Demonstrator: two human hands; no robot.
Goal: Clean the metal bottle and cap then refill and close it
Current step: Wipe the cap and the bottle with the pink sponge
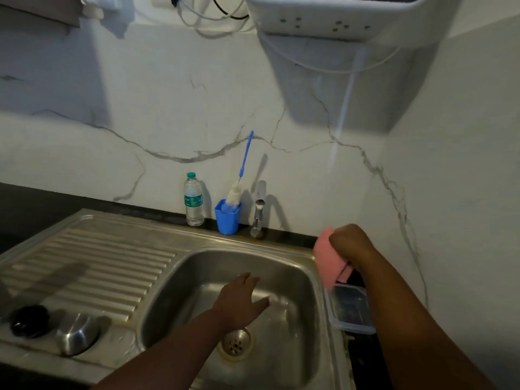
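Note:
The metal bottle (76, 333) stands on the drainboard at the lower left, seen from above. Its black cap (29, 320) lies just left of it. My left hand (242, 301) hovers over the sink basin (304, 274) with fingers spread and nothing in it. My right hand (350, 243) grips a pink sponge (327, 260) above the basin's right rim. A bottle brush (239, 187) with a blue handle stands in a blue cup (227, 218) by the wall.
A tap (259, 209) rises behind the basin. A clear plastic water bottle (193, 199) stands left of the blue cup. A clear plastic container (350, 309) sits right of the sink. A white appliance (337, 15) hangs on the wall overhead.

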